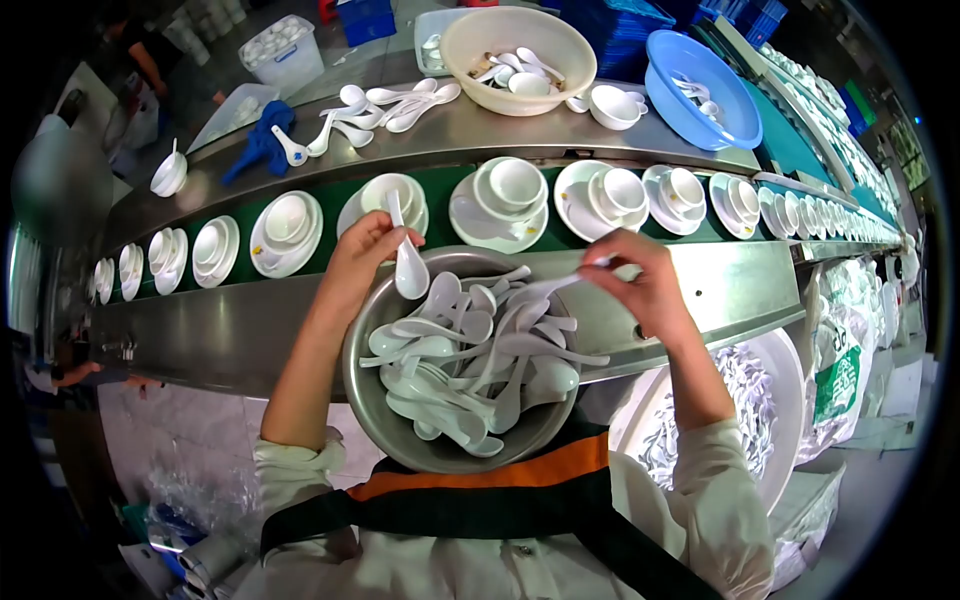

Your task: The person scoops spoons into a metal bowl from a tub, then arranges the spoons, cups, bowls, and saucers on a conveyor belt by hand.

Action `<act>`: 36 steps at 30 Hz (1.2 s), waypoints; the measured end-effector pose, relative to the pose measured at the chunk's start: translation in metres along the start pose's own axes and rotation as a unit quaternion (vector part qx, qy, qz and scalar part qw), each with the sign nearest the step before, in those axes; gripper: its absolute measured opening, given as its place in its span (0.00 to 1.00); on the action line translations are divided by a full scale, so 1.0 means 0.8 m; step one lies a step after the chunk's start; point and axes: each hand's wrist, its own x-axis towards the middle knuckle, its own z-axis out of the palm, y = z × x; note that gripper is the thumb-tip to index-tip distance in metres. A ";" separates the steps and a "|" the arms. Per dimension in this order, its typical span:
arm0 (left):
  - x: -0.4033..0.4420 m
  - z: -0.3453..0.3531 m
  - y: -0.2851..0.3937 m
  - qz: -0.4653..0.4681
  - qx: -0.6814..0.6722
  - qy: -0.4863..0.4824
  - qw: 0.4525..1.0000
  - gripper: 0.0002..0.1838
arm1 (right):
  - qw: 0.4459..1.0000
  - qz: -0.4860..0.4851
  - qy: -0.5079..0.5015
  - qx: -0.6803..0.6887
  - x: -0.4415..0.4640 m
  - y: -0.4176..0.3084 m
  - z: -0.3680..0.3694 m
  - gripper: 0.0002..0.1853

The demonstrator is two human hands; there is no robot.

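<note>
My left hand [362, 255] is closed on a white soup spoon [411, 272], its bowl hanging down and its handle pointing up. Over the right of the basin, my right hand [642, 280] pinches another white spoon by its handle [548, 288]; that spoon's bowl points in among the others. Below both hands, a steel basin [362, 400] holds a heap of white spoons [470, 345]. Just beyond my left hand, a plate with a bowl [388, 190] sits on the green conveyor belt [335, 205], partly covered by the hand and spoon.
More plate-and-bowl sets [287, 222] line the belt on both sides. Behind it, the steel counter carries loose spoons [400, 105], a blue cloth [262, 145], a cream basin [560, 50] and a blue basin [690, 60]. A white tub [785, 400] stands low at right. Another person [145, 60] is at upper left.
</note>
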 end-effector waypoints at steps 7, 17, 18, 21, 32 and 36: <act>0.011 0.032 -0.001 -0.037 -0.044 -0.028 0.998 0.07 | 0.950 0.127 0.233 -0.165 -0.017 0.140 0.033 0.09; 0.033 0.067 -0.007 -0.037 -0.055 -0.086 0.994 0.07 | 0.987 0.092 -0.018 0.128 0.011 0.073 0.024 0.13; 0.035 0.069 -0.008 -0.033 -0.050 -0.090 0.994 0.07 | 0.993 0.059 -0.088 0.046 0.007 0.046 0.010 0.12; 0.041 0.078 -0.007 -0.025 -0.038 -0.097 0.994 0.07 | 0.975 -0.016 -0.152 -0.163 -0.003 0.005 -0.010 0.10; 0.146 0.112 -0.026 0.130 0.187 0.095 0.969 0.08 | 0.966 0.204 0.157 -0.038 -0.024 0.138 -0.133 0.06; 0.179 0.134 -0.047 0.007 0.333 -0.020 0.943 0.09 | 0.935 0.250 0.207 -0.142 -0.037 0.234 -0.114 0.08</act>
